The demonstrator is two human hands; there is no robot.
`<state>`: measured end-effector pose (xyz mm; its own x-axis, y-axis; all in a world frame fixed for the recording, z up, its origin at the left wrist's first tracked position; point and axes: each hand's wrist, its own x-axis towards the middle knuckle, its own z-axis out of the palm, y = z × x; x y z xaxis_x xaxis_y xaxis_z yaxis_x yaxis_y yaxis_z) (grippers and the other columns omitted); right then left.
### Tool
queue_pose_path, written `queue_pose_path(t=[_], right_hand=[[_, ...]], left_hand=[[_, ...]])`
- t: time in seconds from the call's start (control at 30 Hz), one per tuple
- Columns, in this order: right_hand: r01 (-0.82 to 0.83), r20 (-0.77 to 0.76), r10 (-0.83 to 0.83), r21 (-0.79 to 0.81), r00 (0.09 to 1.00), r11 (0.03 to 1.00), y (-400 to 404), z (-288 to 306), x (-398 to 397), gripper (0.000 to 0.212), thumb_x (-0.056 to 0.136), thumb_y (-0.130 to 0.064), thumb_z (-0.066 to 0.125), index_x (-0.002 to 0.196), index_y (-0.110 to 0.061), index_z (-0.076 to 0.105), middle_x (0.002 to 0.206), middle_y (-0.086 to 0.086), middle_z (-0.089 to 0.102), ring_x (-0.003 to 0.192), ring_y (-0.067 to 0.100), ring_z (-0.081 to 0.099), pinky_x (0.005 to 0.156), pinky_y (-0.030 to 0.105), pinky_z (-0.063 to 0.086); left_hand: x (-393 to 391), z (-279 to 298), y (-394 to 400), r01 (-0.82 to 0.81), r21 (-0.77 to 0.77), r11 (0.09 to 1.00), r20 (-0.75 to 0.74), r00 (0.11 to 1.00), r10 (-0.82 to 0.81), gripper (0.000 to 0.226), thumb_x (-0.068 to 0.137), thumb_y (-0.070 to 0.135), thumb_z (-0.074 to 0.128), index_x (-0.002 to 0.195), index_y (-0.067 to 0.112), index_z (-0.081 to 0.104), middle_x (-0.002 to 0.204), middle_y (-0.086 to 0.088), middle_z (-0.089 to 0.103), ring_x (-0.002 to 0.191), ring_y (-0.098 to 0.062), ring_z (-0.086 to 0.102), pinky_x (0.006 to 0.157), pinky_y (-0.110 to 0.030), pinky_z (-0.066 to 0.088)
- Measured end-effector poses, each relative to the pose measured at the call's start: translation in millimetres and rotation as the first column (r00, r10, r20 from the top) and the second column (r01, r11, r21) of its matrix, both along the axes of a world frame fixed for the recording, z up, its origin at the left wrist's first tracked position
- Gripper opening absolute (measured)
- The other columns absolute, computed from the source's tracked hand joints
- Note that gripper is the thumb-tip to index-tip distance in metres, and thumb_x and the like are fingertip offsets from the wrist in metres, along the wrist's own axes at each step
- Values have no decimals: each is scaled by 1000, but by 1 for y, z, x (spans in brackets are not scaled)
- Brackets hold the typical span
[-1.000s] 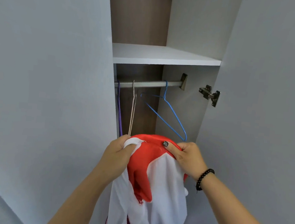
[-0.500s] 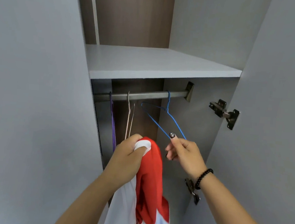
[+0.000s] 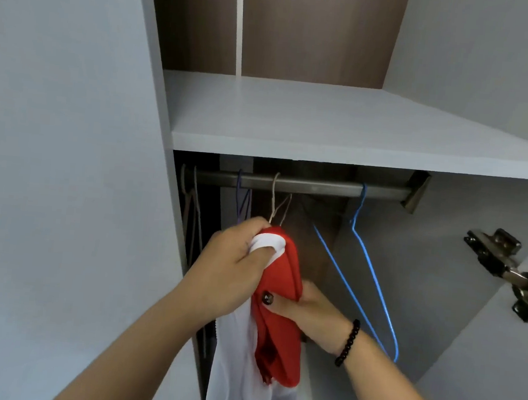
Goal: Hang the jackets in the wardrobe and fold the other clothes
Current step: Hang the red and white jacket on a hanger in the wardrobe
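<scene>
A red and white jacket (image 3: 278, 335) hangs in front of the open wardrobe, below the metal rail (image 3: 305, 185). My left hand (image 3: 238, 261) grips its bunched white top just under the rail. My right hand (image 3: 305, 312) pinches the red part lower down, thumb on the near side, a black bead bracelet on the wrist. A blue wire hanger (image 3: 365, 269) hangs on the rail to the right of both hands, touched by neither. A white hanger (image 3: 277, 201) and a purple hanger (image 3: 243, 198) hang just above my left hand; their lower parts are hidden.
A grey shelf (image 3: 342, 123) runs above the rail. The left wardrobe door (image 3: 62, 150) stands close beside my left arm. The right door carries a metal hinge (image 3: 509, 269). A pale hanger (image 3: 192, 206) hangs at the rail's far left.
My right hand has left the blue hanger and come back down onto the red part of the jacket. The view has moved closer to the rail, and my left hand has raised the jacket.
</scene>
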<state>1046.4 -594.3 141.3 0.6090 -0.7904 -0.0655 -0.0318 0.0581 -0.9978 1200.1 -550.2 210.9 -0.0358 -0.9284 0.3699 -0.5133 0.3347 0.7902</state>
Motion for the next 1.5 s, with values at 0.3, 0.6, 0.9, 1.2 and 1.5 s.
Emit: queue_pose_path(t=[0.3,0.6,0.9,1.2,1.5], right_hand=[[444,147,-483,232,863,865,-12,-7,15,22,86,-9,59,74,-14,78,83,18,73,74,29,70,72,38,56],[606,-6,-637,316,771,730,39,-2,13,22,77,-29,71,78,-7,70,66,12,72,71,30,69,71,38,57],[628,14,-660,289,752,722,142,11,9,21,78,-26,69,80,-6,71,67,13,72,63,28,70,63,35,57],[609,-22,-628,270,778,746,201,18,-3,20,79,-27,69,82,-7,69,65,12,70,64,29,68,70,41,57],[468,-78,-465,268,882,842,226,19,2,23,86,-31,66,80,-8,66,82,17,69,89,39,67,86,49,55]], left_hand=[[14,53,22,221,-268,938,864,485,133,37,84,49,51,111,24,53,92,7,61,79,-14,60,67,-32,52],[30,53,54,-9,-216,976,876,-444,190,47,94,46,46,123,10,54,119,-13,61,110,-33,52,110,-52,20],[31,51,82,-13,-244,970,849,-485,207,43,91,50,59,121,19,63,123,-5,63,118,-26,49,113,-44,20],[37,43,128,79,-303,950,878,-365,310,42,87,49,63,112,16,69,114,-5,66,113,-24,51,113,-42,20],[36,37,181,55,-354,934,872,-343,350,22,84,29,71,98,13,72,95,-2,66,97,-21,55,111,-36,28]])
